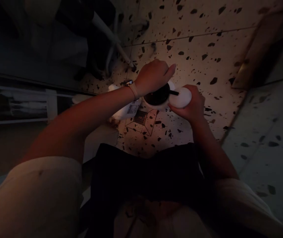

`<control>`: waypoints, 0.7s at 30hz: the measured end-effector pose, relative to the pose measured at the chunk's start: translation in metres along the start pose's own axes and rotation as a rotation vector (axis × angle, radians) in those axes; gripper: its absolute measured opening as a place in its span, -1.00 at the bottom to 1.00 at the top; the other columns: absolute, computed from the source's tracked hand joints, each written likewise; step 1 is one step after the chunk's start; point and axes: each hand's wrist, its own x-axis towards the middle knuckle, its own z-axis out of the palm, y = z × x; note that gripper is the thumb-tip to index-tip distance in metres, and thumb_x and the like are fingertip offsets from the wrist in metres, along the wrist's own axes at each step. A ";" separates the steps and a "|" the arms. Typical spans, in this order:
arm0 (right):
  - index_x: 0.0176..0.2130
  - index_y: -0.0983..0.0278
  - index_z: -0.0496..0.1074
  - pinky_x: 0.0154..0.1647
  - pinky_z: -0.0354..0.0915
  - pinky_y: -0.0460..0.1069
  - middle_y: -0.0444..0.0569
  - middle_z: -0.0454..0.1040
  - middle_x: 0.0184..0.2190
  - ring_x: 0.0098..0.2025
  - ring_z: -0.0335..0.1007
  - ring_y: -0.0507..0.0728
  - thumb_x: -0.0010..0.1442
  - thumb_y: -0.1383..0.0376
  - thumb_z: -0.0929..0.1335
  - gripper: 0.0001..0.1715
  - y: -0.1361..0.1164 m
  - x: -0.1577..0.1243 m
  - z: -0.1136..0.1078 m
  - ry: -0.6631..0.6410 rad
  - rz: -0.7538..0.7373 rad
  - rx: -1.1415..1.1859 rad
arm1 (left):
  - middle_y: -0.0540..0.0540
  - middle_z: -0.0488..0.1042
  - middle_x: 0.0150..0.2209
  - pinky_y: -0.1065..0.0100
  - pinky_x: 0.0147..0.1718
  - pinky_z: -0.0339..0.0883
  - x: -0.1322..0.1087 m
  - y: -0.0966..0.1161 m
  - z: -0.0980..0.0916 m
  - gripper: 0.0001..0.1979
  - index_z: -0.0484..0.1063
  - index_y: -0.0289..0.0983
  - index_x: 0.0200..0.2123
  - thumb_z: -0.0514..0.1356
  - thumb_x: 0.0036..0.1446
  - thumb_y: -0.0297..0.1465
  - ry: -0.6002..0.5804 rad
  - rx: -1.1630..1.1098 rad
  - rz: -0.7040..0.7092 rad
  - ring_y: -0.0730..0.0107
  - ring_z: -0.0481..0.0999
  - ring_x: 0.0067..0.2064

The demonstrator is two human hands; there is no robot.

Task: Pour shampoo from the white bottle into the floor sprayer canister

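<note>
My left hand (152,76), a watch (130,86) on its wrist, is curled over the far rim of a white cup (156,106) with dark contents. Whether it grips the cup cannot be told. My right hand (190,106) is closed around a round white object (181,97), possibly a lid. A thin black stem (173,93) runs from that object toward the cup's dark opening. Where it ends is hidden.
Below my hands lies a speckled terrazzo floor (200,43) with a square floor drain (141,119). A white bag with a printed label (128,110) lies under my left forearm. A white pipe (106,29) runs at upper left, and dark trousers (143,172) fill the lower middle.
</note>
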 end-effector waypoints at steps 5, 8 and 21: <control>0.25 0.16 0.37 0.05 0.64 0.37 0.29 0.59 0.15 0.18 0.58 0.52 0.20 -0.39 0.47 -0.05 0.011 -0.002 0.002 -0.055 0.061 0.005 | -0.12 0.23 -0.51 0.13 -0.29 0.14 0.008 -0.001 0.011 -0.36 0.45 -0.23 -0.47 -0.10 0.71 -0.22 -0.056 0.031 0.003 0.20 0.31 -0.43; 0.26 0.20 0.38 0.01 0.64 0.41 0.31 0.58 0.16 0.15 0.60 0.53 0.15 -0.45 0.44 0.05 0.022 -0.002 0.006 -0.063 0.068 0.022 | -0.12 0.24 -0.51 0.14 -0.29 0.13 0.009 0.000 0.017 -0.35 0.41 -0.21 -0.48 -0.11 0.71 -0.22 -0.098 -0.003 0.008 0.22 0.27 -0.45; 0.13 0.21 0.45 -0.02 0.64 0.36 0.30 0.61 0.05 0.08 0.63 0.52 0.05 -0.54 0.41 0.08 0.031 -0.009 0.020 0.072 0.084 0.000 | -0.13 0.36 -0.49 0.10 -0.29 0.12 0.010 -0.005 0.019 -0.35 0.37 -0.19 -0.54 -0.04 0.71 -0.25 0.000 -0.045 -0.017 0.25 0.29 -0.44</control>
